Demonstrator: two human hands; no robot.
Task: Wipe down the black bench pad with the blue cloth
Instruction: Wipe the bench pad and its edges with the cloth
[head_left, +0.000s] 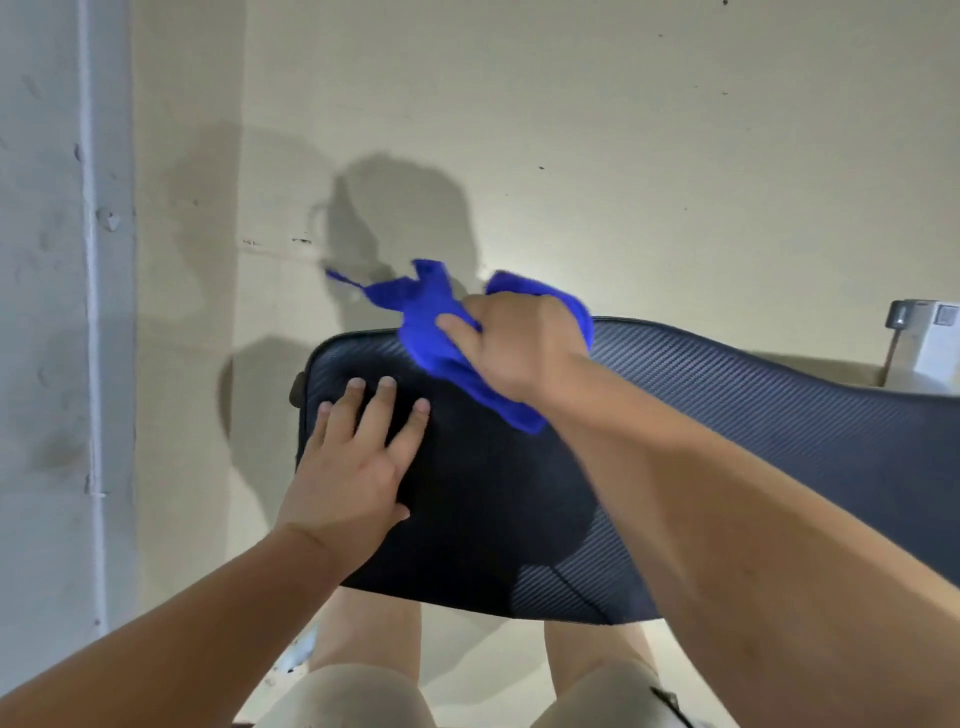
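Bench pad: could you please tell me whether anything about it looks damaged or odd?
No; the black bench pad looks intact. The blue cloth is merely bunched. Only the pale surface beyond shows scuffs.

On the left end of the bench pad (727, 415) lies the left hand (348, 467) — just behind it, at the pad's far edge, the right hand (514, 348) holds the cloth (431, 332). The cloth reaches past that edge.

We find no text, brand, number or sign that we can read; the small grey patch (948, 315) on the white box (930, 351) at the right edge is too blurred for us to make out
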